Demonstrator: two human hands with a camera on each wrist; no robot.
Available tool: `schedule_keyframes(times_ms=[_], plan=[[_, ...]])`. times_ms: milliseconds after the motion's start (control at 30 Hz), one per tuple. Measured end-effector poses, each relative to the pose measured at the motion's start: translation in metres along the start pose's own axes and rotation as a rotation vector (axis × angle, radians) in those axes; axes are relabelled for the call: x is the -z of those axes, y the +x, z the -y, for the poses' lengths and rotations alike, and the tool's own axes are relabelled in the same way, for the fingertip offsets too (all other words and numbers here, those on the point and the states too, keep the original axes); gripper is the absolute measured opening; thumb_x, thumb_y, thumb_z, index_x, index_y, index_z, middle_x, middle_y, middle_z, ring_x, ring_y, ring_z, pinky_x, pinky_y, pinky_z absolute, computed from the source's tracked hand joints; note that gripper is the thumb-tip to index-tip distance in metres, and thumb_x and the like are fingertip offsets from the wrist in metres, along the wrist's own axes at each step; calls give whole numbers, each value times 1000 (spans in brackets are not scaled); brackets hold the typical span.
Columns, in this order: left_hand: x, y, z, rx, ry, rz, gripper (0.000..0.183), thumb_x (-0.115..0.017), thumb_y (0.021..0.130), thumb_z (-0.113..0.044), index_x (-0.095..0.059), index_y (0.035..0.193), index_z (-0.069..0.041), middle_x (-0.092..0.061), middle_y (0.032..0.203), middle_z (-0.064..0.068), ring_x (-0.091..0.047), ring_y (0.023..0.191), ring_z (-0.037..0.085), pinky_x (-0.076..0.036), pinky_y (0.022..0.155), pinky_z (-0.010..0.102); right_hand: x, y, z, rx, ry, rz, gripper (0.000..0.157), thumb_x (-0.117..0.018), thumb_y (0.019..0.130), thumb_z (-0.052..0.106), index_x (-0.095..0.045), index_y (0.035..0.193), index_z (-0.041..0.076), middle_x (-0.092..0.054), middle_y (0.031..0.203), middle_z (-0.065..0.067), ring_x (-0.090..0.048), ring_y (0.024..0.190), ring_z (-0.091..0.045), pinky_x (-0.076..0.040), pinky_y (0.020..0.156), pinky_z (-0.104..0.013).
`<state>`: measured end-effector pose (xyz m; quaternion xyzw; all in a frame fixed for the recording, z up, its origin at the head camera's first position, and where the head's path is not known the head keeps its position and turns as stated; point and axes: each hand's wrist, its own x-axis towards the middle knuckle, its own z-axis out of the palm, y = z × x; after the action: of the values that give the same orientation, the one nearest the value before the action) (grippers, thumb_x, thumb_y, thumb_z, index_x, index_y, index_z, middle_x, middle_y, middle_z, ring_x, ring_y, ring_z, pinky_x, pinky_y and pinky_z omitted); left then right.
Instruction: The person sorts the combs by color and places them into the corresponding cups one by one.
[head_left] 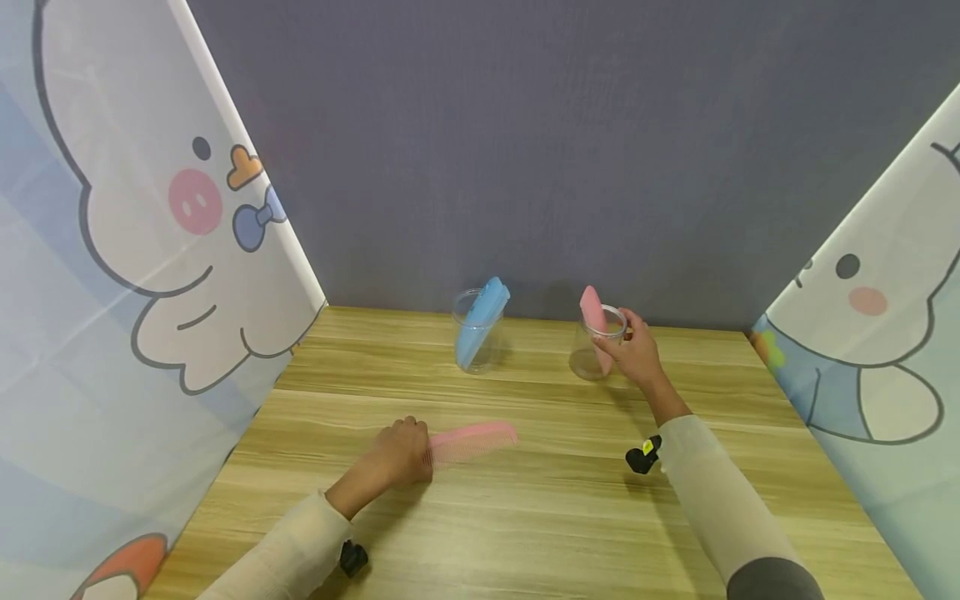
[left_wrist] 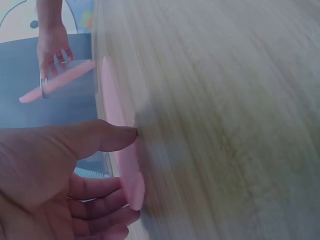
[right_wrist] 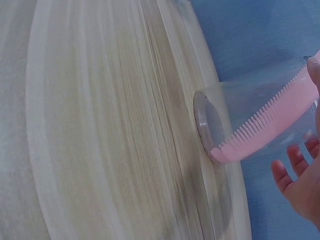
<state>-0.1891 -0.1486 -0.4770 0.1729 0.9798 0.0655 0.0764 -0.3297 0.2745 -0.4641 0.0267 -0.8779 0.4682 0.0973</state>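
My left hand [head_left: 406,448] pinches one end of a pink comb [head_left: 472,442] between thumb and fingers, low over the wooden table. In the left wrist view the thumb lies on one side of the comb [left_wrist: 116,100] and the fingers on the other. My right hand [head_left: 634,350] holds a clear plastic cup [head_left: 585,360] near its rim, thumb on one side and fingers on the other. Inside that cup a second pink comb [head_left: 592,310] leans, its top above the rim. The right wrist view shows this comb's teeth [right_wrist: 270,117] through the clear wall.
Another clear cup [head_left: 491,354] stands to the left at the back of the table [head_left: 570,517], with a blue comb [head_left: 482,321] leaning in it. A dark grey panel [head_left: 525,150] rises behind. Cartoon-printed sheets [head_left: 247,308] flank both sides.
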Motion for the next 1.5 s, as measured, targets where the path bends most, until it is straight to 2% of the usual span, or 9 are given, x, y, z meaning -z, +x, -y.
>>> schedule_keyframes(times_ms=[267,500,800,967,1233,1500], plan=[[5,-1,1,6,17,-2,38,-85,79,-24,-59,92,1,-56,82,10,-55,74,24,-54,66,43,0,0,1,9,7,-3,86,-76,92,33,-30,158,3,-40,152,-28,-46,122,-41,-43,92,-42],[12,-1,1,30,-31,-3,40,-84,83,-26,-57,98,-2,-59,84,12,-60,76,28,-54,67,47,1,0,1,18,2,7,87,-75,93,35,-28,158,3,-40,151,-26,-46,123,-41,-44,92,-42],[9,7,9,-83,-60,-186,44,-83,77,-28,-68,109,-1,-68,92,10,-60,78,21,-55,68,40,0,1,0,31,-7,-10,84,-76,92,33,-31,157,2,-43,148,-27,-47,119,-40,-42,89,-40],[7,12,11,-125,-80,-248,43,-83,77,-32,-72,108,-3,-71,97,10,-63,81,19,-56,69,37,-1,2,-3,31,-3,-11,84,-76,92,32,-32,157,3,-43,148,-27,-47,119,-41,-42,89,-39],[8,17,12,-224,-94,-355,38,-83,76,-32,-74,102,-4,-71,89,5,-59,72,12,-51,60,28,-1,2,-3,34,10,-9,84,-76,91,32,-32,157,3,-42,149,-28,-47,119,-40,-42,88,-39],[18,25,10,-283,-90,-484,43,-86,70,-32,-73,102,-6,-71,88,4,-61,71,14,-51,60,30,0,2,-4,23,14,0,86,-76,92,35,-30,158,4,-41,150,-27,-47,118,-39,-42,86,-37]])
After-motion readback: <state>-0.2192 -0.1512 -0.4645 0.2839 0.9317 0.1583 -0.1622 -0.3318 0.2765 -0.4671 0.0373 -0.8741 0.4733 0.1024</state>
